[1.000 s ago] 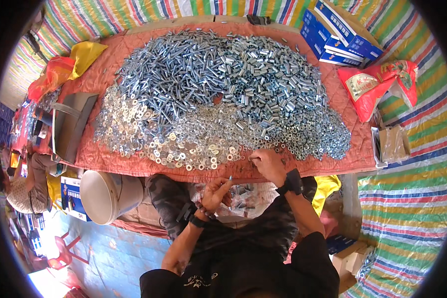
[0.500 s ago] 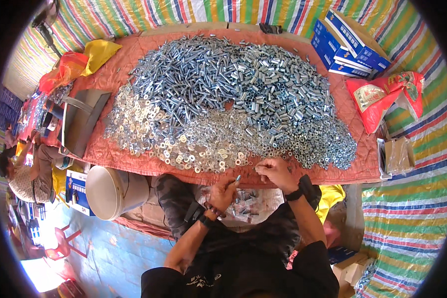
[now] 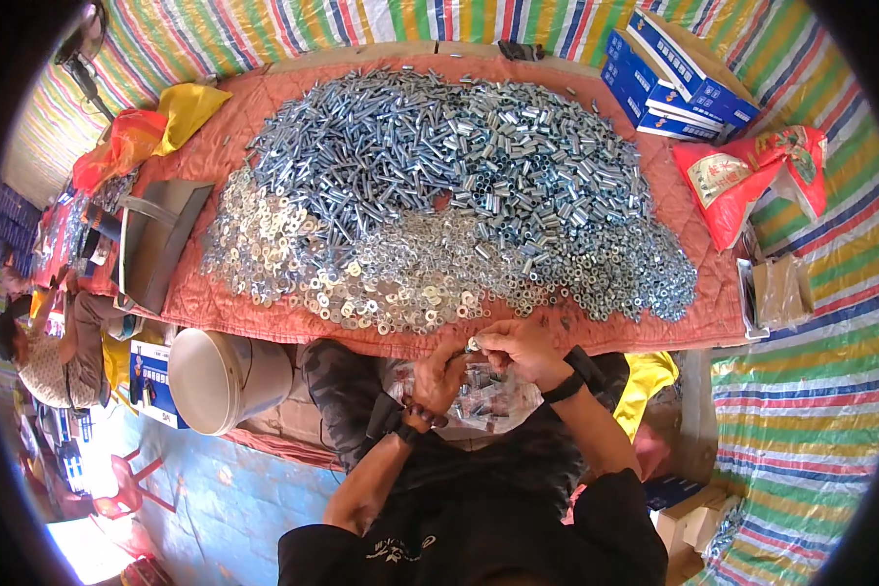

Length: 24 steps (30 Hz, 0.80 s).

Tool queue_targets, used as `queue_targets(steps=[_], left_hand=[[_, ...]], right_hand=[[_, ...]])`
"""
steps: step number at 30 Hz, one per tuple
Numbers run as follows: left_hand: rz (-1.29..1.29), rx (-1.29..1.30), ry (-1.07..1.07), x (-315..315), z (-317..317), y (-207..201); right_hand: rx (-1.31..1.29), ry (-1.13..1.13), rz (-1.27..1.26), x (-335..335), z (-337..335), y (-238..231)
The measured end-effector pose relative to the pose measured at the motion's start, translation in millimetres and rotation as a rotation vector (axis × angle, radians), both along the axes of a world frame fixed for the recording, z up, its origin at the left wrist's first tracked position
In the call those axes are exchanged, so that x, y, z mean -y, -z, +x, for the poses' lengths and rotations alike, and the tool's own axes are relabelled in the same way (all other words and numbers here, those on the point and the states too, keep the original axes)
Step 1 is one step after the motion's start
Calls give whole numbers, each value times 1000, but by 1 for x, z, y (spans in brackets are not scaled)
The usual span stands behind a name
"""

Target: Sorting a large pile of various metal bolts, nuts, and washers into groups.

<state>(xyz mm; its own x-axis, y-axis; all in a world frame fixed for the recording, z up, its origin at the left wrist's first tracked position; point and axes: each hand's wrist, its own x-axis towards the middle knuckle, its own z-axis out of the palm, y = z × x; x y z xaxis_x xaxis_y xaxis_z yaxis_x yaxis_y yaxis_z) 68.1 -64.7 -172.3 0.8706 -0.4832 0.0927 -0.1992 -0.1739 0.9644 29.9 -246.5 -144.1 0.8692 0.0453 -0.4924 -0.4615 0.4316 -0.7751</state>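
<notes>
My left hand point(image 3: 438, 376) is closed around a small bluish metal bolt, mostly hidden by the fingers. Its tip meets the fingertips of my right hand point(image 3: 525, 349), which pinch a small pale washer point(image 3: 473, 344) against it. Both hands are just in front of the table's near edge, above a clear plastic bag point(image 3: 495, 398) of metal pieces between my legs. Beyond them lie heaped metal studs point(image 3: 361, 146), sleeves point(image 3: 547, 161), nuts point(image 3: 645, 275), flat washers point(image 3: 283, 234) and smaller rings point(image 3: 430, 244).
A red quilted cloth point(image 3: 689, 322) covers the table. Blue boxes point(image 3: 679, 83) and a red bag point(image 3: 742, 181) stand at the right. A grey metal tray point(image 3: 166, 244) and a white bucket point(image 3: 210, 381) are on the left. Another person point(image 3: 59, 352) sits at far left.
My right hand has moved left and down from the table's edge to meet the left hand. Its fingers now touch the bolt's end. The view has shifted slightly.
</notes>
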Motion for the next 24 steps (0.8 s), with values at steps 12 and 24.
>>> queue_targets(steps=[12,24], left_hand=[[5,50,17,3,-3,-8],[-261,-329,43,9,-9,11]], right_hand=[[114,130,-192,-15,-7,-16],[237,488,-1058,71,-44,46]])
